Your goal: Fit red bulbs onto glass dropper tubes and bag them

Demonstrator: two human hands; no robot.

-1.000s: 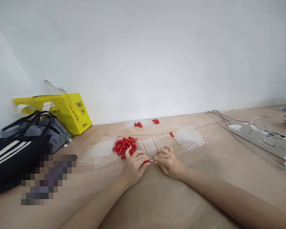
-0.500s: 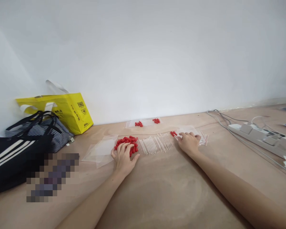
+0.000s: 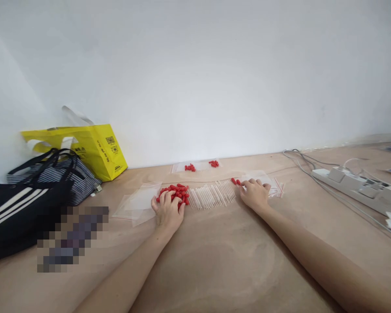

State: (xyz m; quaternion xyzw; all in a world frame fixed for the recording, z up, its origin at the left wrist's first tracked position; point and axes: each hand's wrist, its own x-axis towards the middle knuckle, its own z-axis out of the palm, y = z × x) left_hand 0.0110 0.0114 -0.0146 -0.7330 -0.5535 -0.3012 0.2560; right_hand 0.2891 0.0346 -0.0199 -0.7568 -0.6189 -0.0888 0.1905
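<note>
A heap of small red bulb-shaped pieces lies on the wooden table, and my left hand rests over its near side with fingers apart and curled among the pieces. Right of the heap runs a long row of thin white sticks, side by side. At the row's far right end are a couple of loose red pieces. My right hand has its fingertips against them, fingers spread and partly over clear zip bags. Whether a piece is gripped under either hand's fingers is hidden.
Toward the wall lies a clear bag with two red clusters. More clear bags lie left of the heap. A yellow bag and a dark striped bag stand at left. A power strip with cables sits at right.
My left thumb has drawn in closer to the fingers over the heap. My right hand and the loose red pieces have shifted slightly left.
</note>
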